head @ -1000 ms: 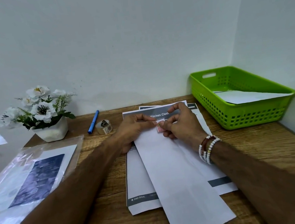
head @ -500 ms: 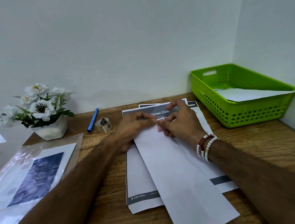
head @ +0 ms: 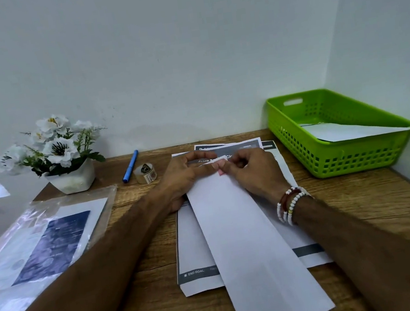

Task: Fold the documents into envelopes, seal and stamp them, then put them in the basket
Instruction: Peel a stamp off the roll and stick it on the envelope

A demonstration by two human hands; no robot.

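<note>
**Envelope: stamp at the far end, both grips on it**

Envelope (head: 250, 241): long, white, flat on the table (head: 154, 307), running from the near edge away and slightly left. It sits on top of the printed documents (head: 192, 239), which fan out under it on both sides.

Stamp (head: 220, 170): small, pink, at the envelope's far end near the left corner. Most of it is hidden by fingertips.

Right grip (head: 253, 172): fingers curled, thumb and forefinger tips clamped on the stamp. The heel of the hand rests on the envelope's right edge. Bead bracelets (head: 291, 205) on that wrist.

Left grip (head: 185, 176): forefinger laid flat along the envelope's far end, tip touching the stamp. Thumb arches over the dark header of the top document, past the envelope edge. Can't tell whether it pinches the edge or only presses it down.

Basket (head: 342, 162): green, perforated, in the table's far right corner against the wall, well apart from the hands. One white envelope (head: 348, 131) is already lying inside.

Rest of the table:
- Blue pen (head: 130, 165) and tape roll (head: 145, 173) just beside each other, left of the documents.
- White flower pot (head: 72, 178) further left.
- Clear plastic sleeve (head: 40, 244) holding a dark blue printed sheet, at the left edge.
</note>
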